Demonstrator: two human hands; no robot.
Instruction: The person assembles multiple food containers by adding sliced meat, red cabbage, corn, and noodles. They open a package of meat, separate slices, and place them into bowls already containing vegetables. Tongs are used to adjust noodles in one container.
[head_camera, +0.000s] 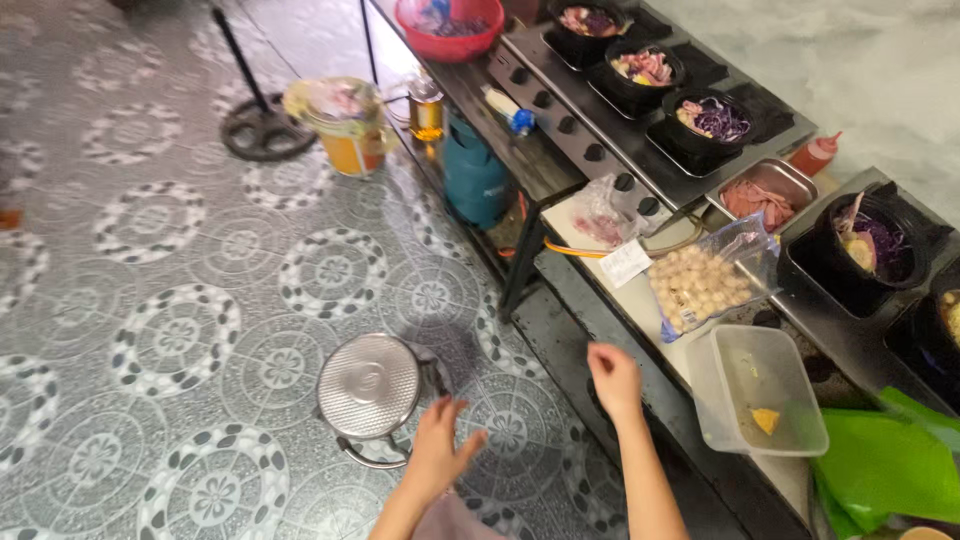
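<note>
Both hands are empty with fingers spread: the left hand (440, 445) hovers at lower centre beside the round lidded steel pot (369, 388) on the patterned grey floor tiles (170, 340); the right hand (614, 378) reaches toward the clear plastic container (757, 403) on the cooking counter (640, 300), lower right. Judging by this, it's a reach; grasping needs fingers closing.

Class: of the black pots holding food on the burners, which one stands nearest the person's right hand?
The black pot with purple cabbage beside the bag of pale balls.

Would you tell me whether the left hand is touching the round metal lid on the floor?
Apart: the head view shows patterned floor between the left hand and the metal lid.
</note>
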